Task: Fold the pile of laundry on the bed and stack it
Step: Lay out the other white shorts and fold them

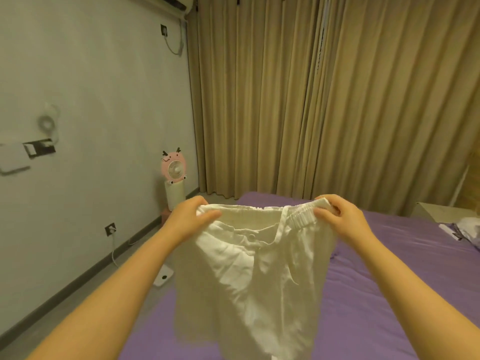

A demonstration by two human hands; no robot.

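White trousers [249, 281] with an elastic waistband and a drawstring hang in the air above the purple bed [376, 281]. My left hand [192, 219] grips the left end of the waistband. My right hand [342, 219] pinches the right end. The waistband is stretched level between them and the legs hang down past the bottom of the view. More laundry [465, 229], pale and crumpled, lies at the bed's far right edge.
Tan curtains [311, 100] close off the far wall. A pink fan [173, 168] stands on a white holder in the left corner. A white scale [163, 276] lies on the floor beside the bed. A nightstand [441, 210] sits at the far right.
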